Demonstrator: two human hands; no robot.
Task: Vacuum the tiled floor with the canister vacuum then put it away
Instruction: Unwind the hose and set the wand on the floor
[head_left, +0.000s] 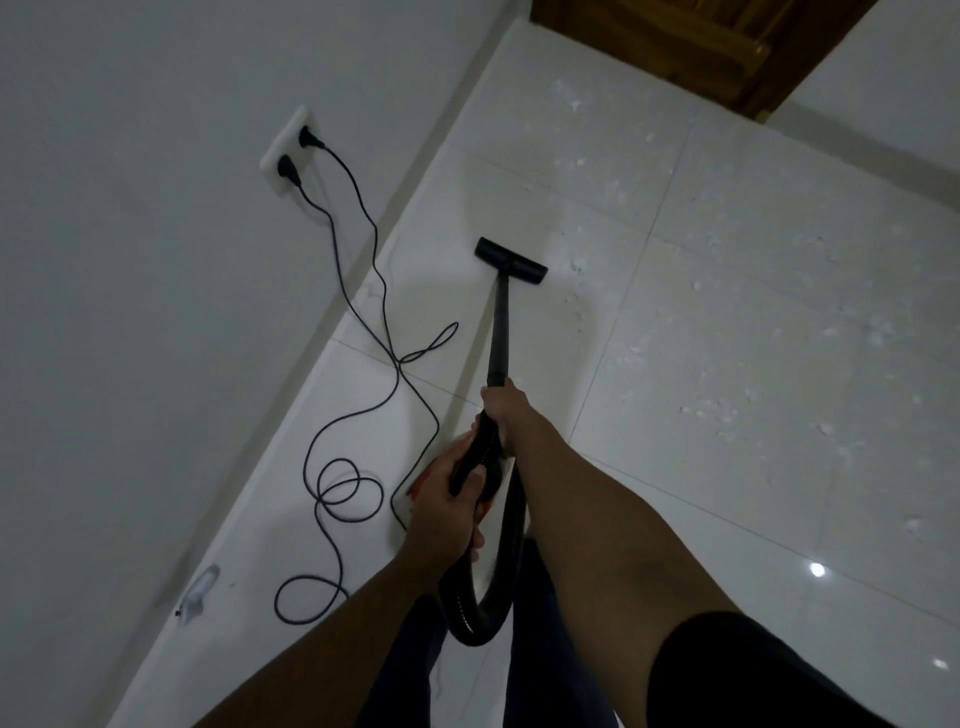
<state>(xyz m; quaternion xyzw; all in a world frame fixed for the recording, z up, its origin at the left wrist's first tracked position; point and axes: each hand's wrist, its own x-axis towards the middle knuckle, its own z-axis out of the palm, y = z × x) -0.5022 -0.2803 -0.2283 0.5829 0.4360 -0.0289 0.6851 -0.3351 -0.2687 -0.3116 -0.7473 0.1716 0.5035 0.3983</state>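
— Glossy white tiles (727, 545) are being looked down on, with a grey wall (130, 260) to the left. What is being held nearest the body?

— A black hose (498, 597) is being looped down by the legs. Its upper end is being gripped by the left hand (447, 499), fingers curled round it. A red sliver (421, 480) is being hidden behind that hand. It may be the canister, but that cannot be told.

— And the right hand (501, 408)?

— Just beyond, the wand (500, 332) is being clasped at its top, fingers wrapped fully round. Farther out, the head (510, 254) is being kept flat on the floor, near the wall.

— How far along is the job being judged?

— Partway, probably. The strip around the head is looking clean, while white crumbs (727, 410) are lying scattered to the right and on toward the wooden door (701, 47). Putting away is not yet being started: the cord (337, 499) is lying in loops, with two plugs sitting in the outlet (288, 150).

— Is any writing being read?

— None. No brand or label is being made out.
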